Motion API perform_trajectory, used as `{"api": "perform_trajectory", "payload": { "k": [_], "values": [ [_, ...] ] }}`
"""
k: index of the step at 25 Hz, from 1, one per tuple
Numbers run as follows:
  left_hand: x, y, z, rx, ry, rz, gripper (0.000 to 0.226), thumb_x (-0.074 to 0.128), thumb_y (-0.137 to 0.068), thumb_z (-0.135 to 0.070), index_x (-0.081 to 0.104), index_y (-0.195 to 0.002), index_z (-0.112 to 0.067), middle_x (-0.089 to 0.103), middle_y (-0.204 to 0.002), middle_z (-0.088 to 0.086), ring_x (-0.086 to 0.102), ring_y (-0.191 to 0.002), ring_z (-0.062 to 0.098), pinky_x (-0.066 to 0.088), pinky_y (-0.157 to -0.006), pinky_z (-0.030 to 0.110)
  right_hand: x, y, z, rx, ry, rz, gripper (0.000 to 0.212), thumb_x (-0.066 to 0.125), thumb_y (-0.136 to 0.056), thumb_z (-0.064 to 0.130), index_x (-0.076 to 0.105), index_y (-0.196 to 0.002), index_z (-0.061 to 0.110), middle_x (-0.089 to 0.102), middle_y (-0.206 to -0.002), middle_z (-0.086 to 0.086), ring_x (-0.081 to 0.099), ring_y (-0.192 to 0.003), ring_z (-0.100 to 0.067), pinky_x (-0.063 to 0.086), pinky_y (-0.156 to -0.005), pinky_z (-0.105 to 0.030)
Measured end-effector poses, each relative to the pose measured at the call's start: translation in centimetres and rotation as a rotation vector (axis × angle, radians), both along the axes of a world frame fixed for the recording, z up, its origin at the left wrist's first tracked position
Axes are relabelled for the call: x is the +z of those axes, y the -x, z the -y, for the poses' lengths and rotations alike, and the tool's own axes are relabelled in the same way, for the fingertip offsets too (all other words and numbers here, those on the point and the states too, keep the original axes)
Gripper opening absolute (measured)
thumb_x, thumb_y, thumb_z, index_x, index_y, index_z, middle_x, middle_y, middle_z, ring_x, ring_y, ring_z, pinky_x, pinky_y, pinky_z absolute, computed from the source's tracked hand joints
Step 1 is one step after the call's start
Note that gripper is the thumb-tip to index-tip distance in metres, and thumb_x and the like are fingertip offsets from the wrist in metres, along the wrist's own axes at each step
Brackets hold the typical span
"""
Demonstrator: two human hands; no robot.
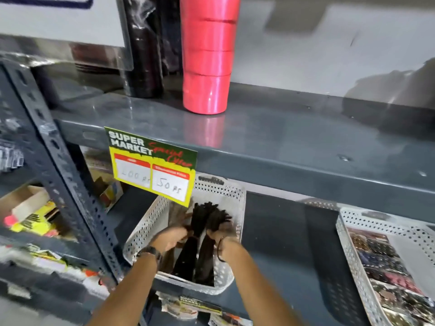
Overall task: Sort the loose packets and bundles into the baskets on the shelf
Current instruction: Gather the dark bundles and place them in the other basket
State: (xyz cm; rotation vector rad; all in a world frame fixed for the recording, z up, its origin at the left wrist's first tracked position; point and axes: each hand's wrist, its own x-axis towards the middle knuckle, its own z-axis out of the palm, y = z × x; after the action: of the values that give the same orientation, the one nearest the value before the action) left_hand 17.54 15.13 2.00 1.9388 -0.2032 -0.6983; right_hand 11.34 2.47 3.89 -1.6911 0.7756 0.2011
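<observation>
White perforated basket (150, 222), middle shelf (277, 231): contains dark bundles (200, 234) lying lengthwise, frayed ends toward the back. Left hand (173, 234) (watch on wrist) closed around the middle of one black bundle; right hand (220, 232) closed around the neighbouring bundle at the same height, both hands inside the basket above its floor. Second white basket (353, 234) to the right, well apart, holds assorted packets (386, 262); price sign (151, 164) hangs from the upper shelf edge just above the first basket.
</observation>
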Motion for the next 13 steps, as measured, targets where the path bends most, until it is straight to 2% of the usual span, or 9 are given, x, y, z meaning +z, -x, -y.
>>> {"api": "perform_trajectory", "payload": {
  "k": [1,2,3,5,7,9,13],
  "values": [
    [-0.6,-0.5,0.2,-0.101,-0.168,0.288,0.049,0.044,-0.090,0.007,0.038,-0.137,-0.007,0.042,-0.144,0.021,0.042,-0.131,0.033,0.037,-0.104,0.016,-0.5,0.1,-0.5,0.007,0.198,-0.034,0.050,0.053,-0.093,0.014,0.033,-0.137,0.001,0.046,-0.138,-0.017,0.048,-0.125,-0.028,0.038,-0.106,-0.035],
    [-0.8,-0.9,0.2,-0.209,-0.372,0.567,0.054,0.047,-0.092,-0.003,0.030,-0.143,-0.010,0.019,-0.156,0.017,0.013,-0.144,0.037,0.012,-0.119,0.027,-0.7,0.3,-0.8,0.007,0.367,-0.066,0.054,0.048,-0.094,0.015,0.025,-0.141,0.001,0.038,-0.146,-0.018,0.041,-0.132,-0.029,0.035,-0.108,-0.033],
    [-0.8,-1.3,0.0,-0.277,-0.531,0.757,0.056,0.046,-0.094,-0.013,0.024,-0.146,-0.014,0.007,-0.159,0.013,-0.004,-0.146,0.036,-0.004,-0.121,0.039,-0.9,0.6,-0.9,0.027,0.513,-0.072,0.057,0.043,-0.095,0.015,0.017,-0.144,0.002,0.028,-0.151,-0.018,0.034,-0.137,-0.030,0.032,-0.111,-0.033],
    [-1.1,-1.6,-0.4,-0.437,-0.731,0.990,0.056,0.035,-0.098,-0.027,0.014,-0.150,-0.020,0.003,-0.160,0.008,-0.008,-0.147,0.032,-0.011,-0.116,0.056,-1.4,1.0,-1.2,0.189,0.765,-0.011,0.060,0.038,-0.096,0.013,0.006,-0.147,0.008,0.009,-0.157,-0.015,0.016,-0.144,-0.031,0.022,-0.117,-0.038],
    [-2.0,-1.6,-0.5,-0.612,-0.865,1.078,0.056,0.026,-0.099,-0.039,0.011,-0.150,-0.020,0.003,-0.161,0.004,-0.001,-0.148,0.026,-0.021,-0.112,0.054,-2.2,1.1,-1.7,0.415,0.866,-0.014,0.058,0.033,-0.097,0.012,0.006,-0.148,0.011,-0.004,-0.159,-0.010,0.001,-0.147,-0.028,0.011,-0.121,-0.042],
    [-2.6,-1.6,-0.3,-0.676,-0.925,1.037,0.060,0.019,-0.099,-0.048,0.009,-0.150,-0.017,0.004,-0.161,0.004,0.002,-0.148,0.022,-0.028,-0.109,0.043,-2.8,1.4,-2.0,0.535,0.801,-0.105,0.054,0.029,-0.097,0.015,0.011,-0.148,0.011,-0.014,-0.158,-0.008,-0.008,-0.146,-0.026,0.003,-0.121,-0.041],
    [-3.1,-2.4,0.1,-0.663,-0.980,0.981,0.066,0.015,-0.097,-0.053,0.003,-0.150,-0.014,0.005,-0.161,0.005,0.003,-0.148,0.020,-0.006,-0.121,0.043,-3.9,2.1,-2.2,0.464,0.734,-0.124,0.070,0.025,-0.098,0.044,-0.011,-0.146,0.010,-0.025,-0.156,-0.004,-0.018,-0.145,-0.020,-0.005,-0.121,-0.038]
  ]
}}
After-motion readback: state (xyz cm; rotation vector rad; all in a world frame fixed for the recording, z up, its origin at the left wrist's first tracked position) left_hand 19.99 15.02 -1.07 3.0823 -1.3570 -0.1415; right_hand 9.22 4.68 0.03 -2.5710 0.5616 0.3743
